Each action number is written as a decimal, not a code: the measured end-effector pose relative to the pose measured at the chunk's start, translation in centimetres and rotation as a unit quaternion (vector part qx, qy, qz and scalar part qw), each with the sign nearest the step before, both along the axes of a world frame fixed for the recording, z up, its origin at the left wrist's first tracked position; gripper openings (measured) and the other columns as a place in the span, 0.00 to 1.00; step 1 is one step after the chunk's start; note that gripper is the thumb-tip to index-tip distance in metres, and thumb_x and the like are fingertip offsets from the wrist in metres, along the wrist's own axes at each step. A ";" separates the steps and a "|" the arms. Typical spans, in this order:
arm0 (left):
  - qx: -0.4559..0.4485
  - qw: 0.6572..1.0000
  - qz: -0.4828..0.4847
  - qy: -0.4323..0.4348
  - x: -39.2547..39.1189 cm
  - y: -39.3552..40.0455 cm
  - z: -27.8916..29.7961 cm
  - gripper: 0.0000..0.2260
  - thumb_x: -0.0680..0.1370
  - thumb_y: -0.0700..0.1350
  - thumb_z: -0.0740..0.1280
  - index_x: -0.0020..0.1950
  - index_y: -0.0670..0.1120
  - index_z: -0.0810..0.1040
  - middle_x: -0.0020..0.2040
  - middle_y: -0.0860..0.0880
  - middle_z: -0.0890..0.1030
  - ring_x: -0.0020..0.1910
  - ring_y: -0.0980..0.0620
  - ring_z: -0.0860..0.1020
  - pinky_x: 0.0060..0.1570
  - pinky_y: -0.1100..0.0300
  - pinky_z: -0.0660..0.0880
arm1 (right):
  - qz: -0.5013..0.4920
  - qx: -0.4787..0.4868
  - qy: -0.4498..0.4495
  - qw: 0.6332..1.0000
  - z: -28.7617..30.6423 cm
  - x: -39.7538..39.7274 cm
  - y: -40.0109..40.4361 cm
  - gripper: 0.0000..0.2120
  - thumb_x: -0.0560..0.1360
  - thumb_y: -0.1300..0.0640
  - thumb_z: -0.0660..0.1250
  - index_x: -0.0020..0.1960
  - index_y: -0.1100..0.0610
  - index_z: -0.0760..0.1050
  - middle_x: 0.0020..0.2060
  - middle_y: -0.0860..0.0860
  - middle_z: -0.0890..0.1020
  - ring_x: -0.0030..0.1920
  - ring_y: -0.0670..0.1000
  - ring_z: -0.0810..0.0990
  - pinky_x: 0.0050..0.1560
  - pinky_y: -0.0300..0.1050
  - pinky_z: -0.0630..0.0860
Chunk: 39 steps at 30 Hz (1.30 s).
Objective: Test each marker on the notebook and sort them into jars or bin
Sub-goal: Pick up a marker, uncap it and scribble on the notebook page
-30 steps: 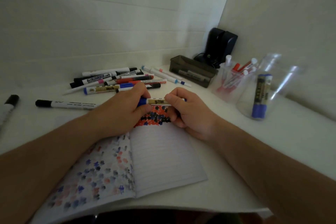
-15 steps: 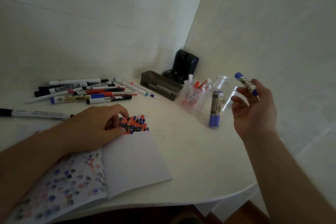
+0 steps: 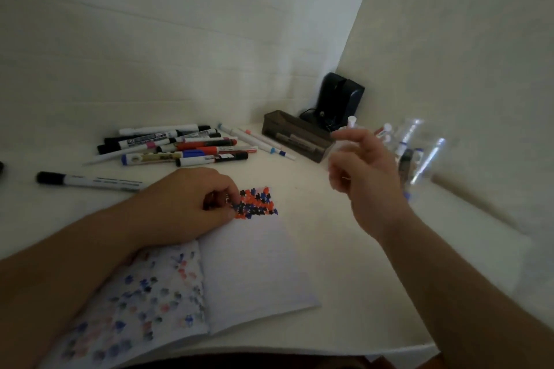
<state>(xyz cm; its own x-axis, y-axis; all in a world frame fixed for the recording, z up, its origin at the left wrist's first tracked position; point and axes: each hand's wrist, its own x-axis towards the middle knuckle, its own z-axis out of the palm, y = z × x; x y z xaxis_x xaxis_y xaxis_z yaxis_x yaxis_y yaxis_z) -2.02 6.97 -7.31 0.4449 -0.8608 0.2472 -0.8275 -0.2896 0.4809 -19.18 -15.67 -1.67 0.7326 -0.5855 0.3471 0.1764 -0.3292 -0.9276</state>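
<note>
An open notebook (image 3: 254, 263) lies on the white table, with a patch of red, blue and black test marks (image 3: 260, 204) at the top of its right page. My left hand (image 3: 186, 204) rests on the notebook beside that patch, fingers loosely curled and holding nothing. Blurred by motion, my right hand (image 3: 365, 177) hangs in the air in front of the jars, fingers relaxed and empty. Behind it a clear jar (image 3: 422, 156) holds blue-capped markers, and another clear jar (image 3: 385, 132) holds red ones. A pile of untested markers (image 3: 186, 147) lies at the back left.
A dark rectangular bin (image 3: 296, 136) with a few pens sits behind the notebook, and a black device (image 3: 338, 99) stands in the corner. One black-capped marker (image 3: 90, 181) lies alone at the left. Walls close off the back and the right side.
My right hand carried the blue marker from the notebook towards the jars and now holds nothing. My left hand let go of the marker and settled on the notebook.
</note>
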 end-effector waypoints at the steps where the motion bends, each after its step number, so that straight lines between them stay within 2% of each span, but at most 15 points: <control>1: 0.006 1.000 0.002 0.006 -0.1 0.1 0.2 0.07 0.78 0.53 0.71 0.55 0.62 0.80 0.48 0.60 0.79 0.47 0.63 0.76 0.49 0.63 0.75 | 0.050 -0.051 0.058 0.996 -0.9 1.3 1.2 0.14 0.78 0.68 0.68 0.57 0.51 0.79 0.34 0.51 0.80 0.33 0.50 0.75 0.36 0.48 0.73; 4: 0.043 0.999 0.016 -0.009 0.5 0.4 1.3 0.12 0.77 0.46 0.70 0.56 0.63 0.81 0.50 0.59 0.78 0.50 0.61 0.75 0.53 0.57 0.76 | 0.162 -0.227 0.208 0.937 -2.2 5.5 4.1 0.12 0.78 0.58 0.72 0.55 0.41 0.79 0.35 0.46 0.83 0.34 0.44 0.78 0.40 0.44 0.75; 6: 0.084 0.995 0.051 -0.027 1.7 1.4 2.3 0.18 0.74 0.41 0.69 0.55 0.64 0.80 0.52 0.60 0.76 0.54 0.58 0.73 0.55 0.55 0.73 | 0.173 -0.330 0.265 0.889 -2.6 8.0 5.3 0.09 0.78 0.51 0.71 0.54 0.38 0.76 0.35 0.44 0.81 0.36 0.41 0.78 0.41 0.39 0.72; 9: 0.151 0.977 0.139 -0.054 4.2 3.8 3.6 0.23 0.69 0.39 0.70 0.55 0.65 0.76 0.53 0.62 0.74 0.56 0.55 0.70 0.57 0.54 0.72 | 0.149 -0.350 0.269 0.885 -3.9 9.6 5.6 0.05 0.79 0.47 0.69 0.53 0.38 0.76 0.35 0.43 0.79 0.37 0.42 0.78 0.40 0.38 0.70; 14: 0.238 0.950 0.198 0.026 5.4 5.4 3.8 0.14 0.76 0.44 0.69 0.56 0.61 0.78 0.53 0.61 0.78 0.50 0.60 0.77 0.45 0.65 0.73 | 0.138 -0.273 0.181 0.935 -5.3 9.5 4.4 0.06 0.80 0.51 0.69 0.46 0.40 0.78 0.30 0.37 0.79 0.32 0.39 0.77 0.36 0.32 0.69; 17: 0.200 0.954 0.221 -0.039 5.7 4.8 3.6 0.15 0.79 0.45 0.69 0.62 0.61 0.78 0.55 0.57 0.77 0.51 0.57 0.75 0.50 0.60 0.71 | 0.156 -0.275 0.151 0.937 -5.3 9.0 4.0 0.09 0.80 0.54 0.70 0.46 0.40 0.78 0.30 0.38 0.79 0.32 0.41 0.76 0.35 0.32 0.71; 19: 0.145 0.959 0.216 -0.112 5.7 4.3 3.4 0.16 0.81 0.46 0.68 0.69 0.56 0.77 0.55 0.56 0.73 0.53 0.54 0.73 0.54 0.56 0.70 | 0.162 -0.265 0.133 0.941 -5.4 8.9 3.8 0.09 0.79 0.55 0.70 0.46 0.40 0.79 0.30 0.39 0.79 0.31 0.41 0.76 0.36 0.31 0.72; 22: -0.041 0.966 0.148 -0.210 3.8 2.8 3.5 0.14 0.81 0.43 0.68 0.67 0.49 0.79 0.56 0.53 0.74 0.53 0.53 0.74 0.53 0.58 0.71 | 0.164 -0.240 0.096 0.952 -5.2 8.8 3.7 0.10 0.79 0.55 0.71 0.53 0.39 0.79 0.31 0.42 0.80 0.31 0.41 0.77 0.38 0.32 0.74; 26: -0.190 0.948 0.034 -0.251 -0.2 0.2 3.3 0.11 0.80 0.43 0.71 0.62 0.46 0.82 0.52 0.50 0.77 0.50 0.51 0.76 0.52 0.60 0.72 | 0.205 -0.174 0.075 0.960 -5.5 8.8 3.9 0.30 0.77 0.54 0.74 0.74 0.38 0.69 0.43 0.45 0.85 0.39 0.45 0.84 0.46 0.44 0.83; 28: -0.196 0.954 -0.015 -0.228 -1.3 -0.8 2.6 0.13 0.80 0.46 0.71 0.65 0.48 0.80 0.52 0.53 0.79 0.52 0.52 0.76 0.56 0.61 0.71 | 0.215 -0.213 0.024 0.953 -5.5 8.7 4.0 0.22 0.76 0.59 0.75 0.67 0.44 0.76 0.49 0.41 0.85 0.48 0.44 0.85 0.51 0.41 0.83; 30: -0.190 0.962 -0.014 -0.193 -1.5 -1.2 1.8 0.20 0.80 0.52 0.69 0.72 0.50 0.75 0.57 0.53 0.78 0.58 0.52 0.75 0.61 0.58 0.70 | 0.213 -0.182 0.007 0.960 -5.1 8.5 4.2 0.12 0.78 0.61 0.72 0.52 0.44 0.81 0.43 0.38 0.85 0.46 0.41 0.85 0.48 0.35 0.80; 32: -0.188 0.970 0.017 -0.152 -1.3 -1.0 1.2 0.26 0.80 0.60 0.66 0.77 0.55 0.66 0.65 0.52 0.73 0.64 0.51 0.72 0.64 0.54 0.70 | 0.246 -0.016 0.006 0.969 -4.7 8.5 4.4 0.05 0.80 0.57 0.68 0.50 0.51 0.84 0.36 0.48 0.84 0.38 0.49 0.83 0.41 0.43 0.80; 34: -0.165 0.979 0.043 -0.111 -0.8 -0.7 0.8 0.28 0.79 0.65 0.63 0.76 0.58 0.62 0.66 0.55 0.70 0.65 0.53 0.71 0.64 0.55 0.70 | 0.267 0.109 0.014 0.957 -4.1 8.7 4.4 0.11 0.82 0.52 0.63 0.54 0.55 0.82 0.30 0.55 0.78 0.31 0.54 0.76 0.31 0.47 0.74; 36: -0.112 0.987 0.054 -0.101 -0.6 -0.6 0.3 0.24 0.79 0.66 0.61 0.71 0.56 0.68 0.61 0.56 0.73 0.60 0.56 0.73 0.58 0.56 0.73 | 0.262 0.128 0.018 0.956 -3.8 9.0 4.5 0.09 0.85 0.53 0.58 0.55 0.56 0.75 0.25 0.53 0.74 0.24 0.52 0.70 0.25 0.42 0.66; 39: -0.088 0.992 0.049 -0.074 -0.9 -1.2 -0.1 0.14 0.81 0.60 0.60 0.58 0.52 0.73 0.46 0.56 0.77 0.44 0.57 0.75 0.43 0.59 0.73 | 0.266 0.131 0.021 0.955 -4.0 9.2 5.3 0.07 0.86 0.53 0.58 0.53 0.55 0.70 0.25 0.50 0.73 0.22 0.48 0.66 0.21 0.39 0.63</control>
<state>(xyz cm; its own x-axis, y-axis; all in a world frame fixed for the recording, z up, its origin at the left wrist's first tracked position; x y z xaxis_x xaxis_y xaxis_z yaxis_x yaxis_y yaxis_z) -2.90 5.80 -7.41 0.4722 -0.7524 0.4593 -0.8649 -0.2950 0.4061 -9.97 -10.39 -5.63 0.9607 -0.1893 0.2032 0.2146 0.0413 -0.9758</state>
